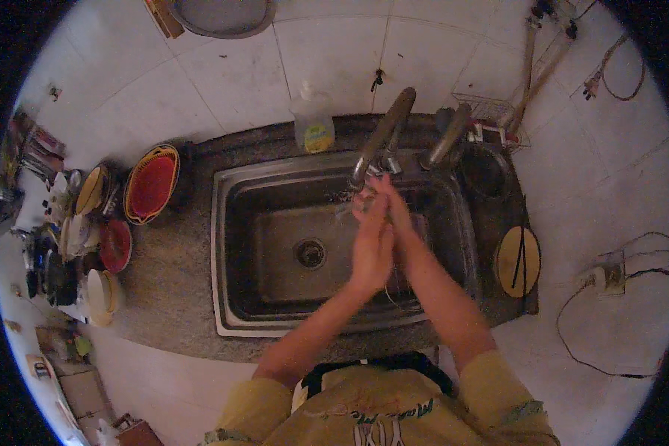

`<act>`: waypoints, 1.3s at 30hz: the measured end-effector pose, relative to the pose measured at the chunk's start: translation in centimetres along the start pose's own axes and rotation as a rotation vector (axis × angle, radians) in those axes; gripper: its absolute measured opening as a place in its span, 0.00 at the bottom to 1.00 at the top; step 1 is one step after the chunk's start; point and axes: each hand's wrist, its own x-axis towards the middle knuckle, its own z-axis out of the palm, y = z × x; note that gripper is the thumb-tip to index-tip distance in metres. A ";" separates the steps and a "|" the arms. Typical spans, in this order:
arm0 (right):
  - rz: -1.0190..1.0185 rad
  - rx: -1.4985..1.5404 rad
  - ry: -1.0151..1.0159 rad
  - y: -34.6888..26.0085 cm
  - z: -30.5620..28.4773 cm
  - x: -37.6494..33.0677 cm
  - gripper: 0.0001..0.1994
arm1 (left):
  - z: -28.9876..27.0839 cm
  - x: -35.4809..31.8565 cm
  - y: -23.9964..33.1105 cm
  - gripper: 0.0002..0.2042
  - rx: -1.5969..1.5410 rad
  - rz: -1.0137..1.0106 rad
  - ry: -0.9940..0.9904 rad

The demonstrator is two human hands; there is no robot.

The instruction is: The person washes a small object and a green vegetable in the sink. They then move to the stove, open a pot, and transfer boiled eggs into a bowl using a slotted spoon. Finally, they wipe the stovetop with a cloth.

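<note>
Both my hands are together under the faucet [372,152], over the right half of the metal sink [275,253]. My left hand [374,249] lies flat with its fingers stretched toward the faucet, pressed against my right hand [395,207]. The fingers of my right hand are also stretched out, partly hidden behind the left. Small splashes of water show beside the fingertips. No object is visible between the palms. To the left of the hands, the round drain [309,253] shows in the bottom of the basin.
A clear bottle [314,130] with a yellow label stands behind the sink. Left on the counter [163,286] are a red basket [152,184], a red bowl [116,245] and stacked dishes. At right lie a dark round pan [482,171] and a yellowish round board [517,262].
</note>
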 end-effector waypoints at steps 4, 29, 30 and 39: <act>-0.165 0.133 -0.272 3.2 -3.5 1.6 0.21 | -1.0 3.3 2.5 0.17 -0.075 -0.392 -0.183; -0.185 -1.520 -0.114 0.5 0.3 -1.1 0.16 | -3.3 6.8 -3.5 0.10 0.139 -0.437 -0.190; -0.173 -1.579 -0.120 -0.2 -0.1 -0.9 0.16 | -3.9 6.7 -3.9 0.11 0.235 -0.430 -0.235; -0.383 -1.262 0.069 -4.7 -2.5 1.3 0.18 | -5.5 3.4 -9.9 0.11 -0.095 -0.145 -0.315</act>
